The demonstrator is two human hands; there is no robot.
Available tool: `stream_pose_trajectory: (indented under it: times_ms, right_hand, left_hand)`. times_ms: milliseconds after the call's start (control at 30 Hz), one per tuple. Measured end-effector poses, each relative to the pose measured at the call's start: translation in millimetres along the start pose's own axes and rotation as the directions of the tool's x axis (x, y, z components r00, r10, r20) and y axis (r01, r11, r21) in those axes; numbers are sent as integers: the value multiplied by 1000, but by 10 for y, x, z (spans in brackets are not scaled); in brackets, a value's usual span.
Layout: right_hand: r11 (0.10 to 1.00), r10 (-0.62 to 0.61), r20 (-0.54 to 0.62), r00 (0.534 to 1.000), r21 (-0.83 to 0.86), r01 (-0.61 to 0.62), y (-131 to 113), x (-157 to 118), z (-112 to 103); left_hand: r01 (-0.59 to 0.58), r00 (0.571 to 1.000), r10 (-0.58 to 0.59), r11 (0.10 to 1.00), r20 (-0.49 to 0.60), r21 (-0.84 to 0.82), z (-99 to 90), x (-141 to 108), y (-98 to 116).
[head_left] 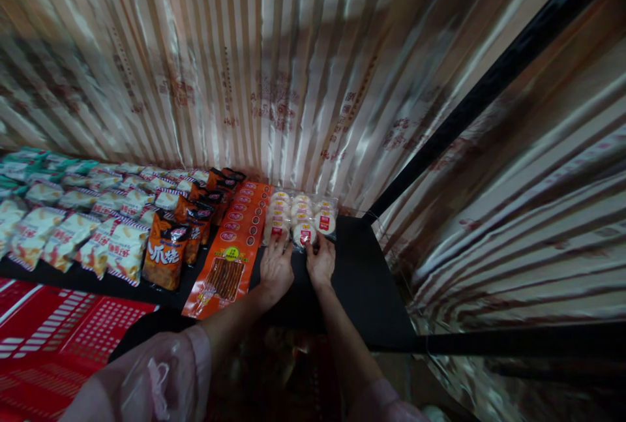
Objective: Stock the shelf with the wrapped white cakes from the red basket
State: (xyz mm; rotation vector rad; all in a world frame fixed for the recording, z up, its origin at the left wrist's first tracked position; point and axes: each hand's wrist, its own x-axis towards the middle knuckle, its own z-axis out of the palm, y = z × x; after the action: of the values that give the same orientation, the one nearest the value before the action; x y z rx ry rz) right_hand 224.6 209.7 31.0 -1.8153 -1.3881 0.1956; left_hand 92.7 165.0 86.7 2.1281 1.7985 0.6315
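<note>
Small clear packs of round white food with red labels stand in short rows on the black shelf. My left hand lies with its fingers stretched out against the front of the left pack. On the right side of the middle pack, my right hand has its thumb and curled fingers closed at the pack's lower edge. Another pack stands to the right, behind my right fingertips. My fingers hide the lower parts of the front packs.
Left of the packs lies a long orange snack sheet with brown sticks. Beyond it stand orange bags and several rows of white bags. A red basket is below the shelf. Patterned curtains and a black post border the shelf.
</note>
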Motion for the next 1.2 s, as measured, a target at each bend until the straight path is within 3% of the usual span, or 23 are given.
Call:
stream_pose_trajectory:
  times_ms: [300,867,1200]
  right_hand:
    - [1000,-7,-13,1000,-17,6,-7,-19,12]
    - [999,-27,-35,999,44,28,10,-32,-4]
    - [996,-13,-57,998,87,18,-83,-217,-209]
  left_hand:
    - [-36,995,28,996,97,76,25,10,-68]
    - [-112,993,111,994,47,16,64,-28,94]
    - [-175,982,178,983,56,-45,126,-212,209]
